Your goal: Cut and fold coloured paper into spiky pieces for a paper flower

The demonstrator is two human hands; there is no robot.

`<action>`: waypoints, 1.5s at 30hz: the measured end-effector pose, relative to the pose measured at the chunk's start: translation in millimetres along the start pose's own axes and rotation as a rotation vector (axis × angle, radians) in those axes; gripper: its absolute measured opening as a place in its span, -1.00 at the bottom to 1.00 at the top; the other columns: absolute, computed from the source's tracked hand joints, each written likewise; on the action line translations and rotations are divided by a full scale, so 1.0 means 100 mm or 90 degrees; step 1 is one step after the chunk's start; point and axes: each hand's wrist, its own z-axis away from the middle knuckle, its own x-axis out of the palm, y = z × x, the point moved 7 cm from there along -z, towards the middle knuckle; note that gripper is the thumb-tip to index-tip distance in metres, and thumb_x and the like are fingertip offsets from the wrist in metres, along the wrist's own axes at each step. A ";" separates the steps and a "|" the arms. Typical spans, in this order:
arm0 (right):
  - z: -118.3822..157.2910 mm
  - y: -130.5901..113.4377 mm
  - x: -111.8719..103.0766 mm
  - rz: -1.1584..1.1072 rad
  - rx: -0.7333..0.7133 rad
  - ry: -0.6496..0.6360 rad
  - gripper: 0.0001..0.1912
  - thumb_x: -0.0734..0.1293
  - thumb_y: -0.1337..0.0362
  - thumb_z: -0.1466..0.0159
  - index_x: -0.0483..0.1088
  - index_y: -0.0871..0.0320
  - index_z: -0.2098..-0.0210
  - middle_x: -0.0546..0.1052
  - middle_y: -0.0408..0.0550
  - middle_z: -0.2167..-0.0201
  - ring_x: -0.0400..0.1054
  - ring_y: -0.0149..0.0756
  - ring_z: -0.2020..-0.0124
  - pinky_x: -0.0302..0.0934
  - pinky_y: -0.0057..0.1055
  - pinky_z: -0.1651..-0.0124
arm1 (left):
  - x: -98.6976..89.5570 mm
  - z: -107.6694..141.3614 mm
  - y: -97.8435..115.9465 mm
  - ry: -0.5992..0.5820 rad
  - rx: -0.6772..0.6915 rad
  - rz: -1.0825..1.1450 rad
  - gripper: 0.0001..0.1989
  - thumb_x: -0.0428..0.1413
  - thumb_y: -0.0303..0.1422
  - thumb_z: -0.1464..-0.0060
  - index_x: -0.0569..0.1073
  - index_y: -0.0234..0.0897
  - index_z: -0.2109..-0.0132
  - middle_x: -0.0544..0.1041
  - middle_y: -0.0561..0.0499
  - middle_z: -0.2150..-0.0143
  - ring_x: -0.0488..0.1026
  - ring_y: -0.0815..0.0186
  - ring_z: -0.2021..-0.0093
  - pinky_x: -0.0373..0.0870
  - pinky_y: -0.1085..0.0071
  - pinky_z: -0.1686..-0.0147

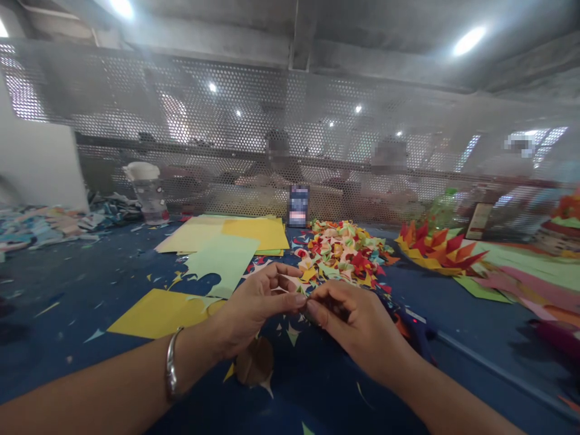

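Observation:
My left hand (265,302), with a silver bangle on its wrist, has its thumb and fingertips drawn together above the table's middle. Meeting it there, my right hand (357,317) pinches with curled fingers. Something tiny may be between the touching fingertips, but the fingers hide it. Just behind both hands rises a heap of small cut paper pieces (347,248) in red, yellow, green and pink. Below the left hand lies a brown round piece (255,361). A pale green sheet (226,257) with curved cut-outs and a yellow sheet (156,314) are beside that hand.
Yellow paper sheets (263,232) are stacked behind. A phone (298,206) stands against a perforated metal screen (217,139), with people beyond it. A red-orange-yellow folded paper piece (437,251) and a green bottle (444,208) are right; a lidded cup (147,193) stands left. A tool's cord (489,362) crosses front right.

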 end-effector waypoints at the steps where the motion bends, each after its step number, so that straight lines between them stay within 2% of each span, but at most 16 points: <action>1: 0.00 0.00 0.00 -0.001 0.001 0.000 -0.85 0.22 0.22 -0.28 0.35 0.14 0.36 0.32 -0.21 0.54 0.14 -0.46 0.52 0.04 -0.50 0.49 | 0.00 0.00 0.00 0.000 0.004 -0.005 -0.54 0.25 -0.36 0.10 0.30 -0.31 0.04 0.35 0.03 0.31 0.34 0.37 0.31 0.27 0.40 0.29; 10: -0.02 0.02 -0.02 0.023 0.004 -0.002 -0.81 0.20 0.21 -0.29 0.35 0.15 0.38 0.31 -0.20 0.55 0.14 -0.44 0.53 0.03 -0.47 0.50 | -0.02 -0.02 0.03 -0.003 0.033 -0.055 -0.58 0.24 -0.36 0.08 0.32 -0.28 0.05 0.36 0.08 0.34 0.31 0.40 0.31 0.23 0.43 0.28; 15: -0.01 0.04 -0.02 0.029 0.004 0.006 -0.81 0.21 0.22 -0.28 0.34 0.14 0.41 0.31 -0.22 0.56 0.14 -0.44 0.54 0.03 -0.47 0.50 | -0.01 -0.03 0.03 -0.029 0.036 -0.088 -0.69 0.23 -0.35 0.07 0.37 -0.30 0.16 0.40 0.02 0.29 0.33 0.36 0.29 0.22 0.38 0.27; 22: -0.03 0.04 -0.02 0.024 -0.004 0.008 -0.83 0.20 0.25 -0.29 0.34 0.13 0.40 0.31 -0.21 0.55 0.14 -0.44 0.53 0.03 -0.46 0.50 | 0.02 -0.01 0.05 -0.055 0.043 -0.102 -0.80 0.21 -0.32 0.06 0.39 -0.29 0.29 0.42 0.03 0.35 0.35 0.32 0.29 0.21 0.34 0.24; 31: -0.02 -0.04 -0.04 0.062 -0.026 0.015 -0.85 0.21 0.30 -0.27 0.34 0.13 0.42 0.32 -0.20 0.55 0.15 -0.43 0.54 0.04 -0.47 0.50 | 0.03 -0.01 0.06 -0.052 0.048 -0.113 -0.82 0.21 -0.32 0.07 0.41 -0.28 0.30 0.45 0.02 0.36 0.36 0.32 0.31 0.22 0.35 0.26; 39: -0.02 0.00 -0.03 0.072 -0.010 0.009 -0.87 0.19 0.31 -0.27 0.33 0.13 0.39 0.32 -0.20 0.54 0.16 -0.43 0.54 0.03 -0.47 0.50 | 0.02 -0.01 0.05 -0.065 0.060 -0.140 -0.82 0.21 -0.31 0.05 0.42 -0.28 0.29 0.46 0.02 0.36 0.38 0.33 0.32 0.23 0.38 0.28; 45: -0.03 -0.02 -0.03 0.114 -0.024 0.020 -0.90 0.21 0.34 -0.24 0.33 0.13 0.40 0.34 -0.18 0.53 0.16 -0.43 0.54 0.04 -0.47 0.49 | 0.02 -0.01 0.02 -0.047 0.076 -0.162 -0.78 0.21 -0.28 0.05 0.43 -0.28 0.26 0.47 0.00 0.34 0.38 0.33 0.33 0.25 0.39 0.30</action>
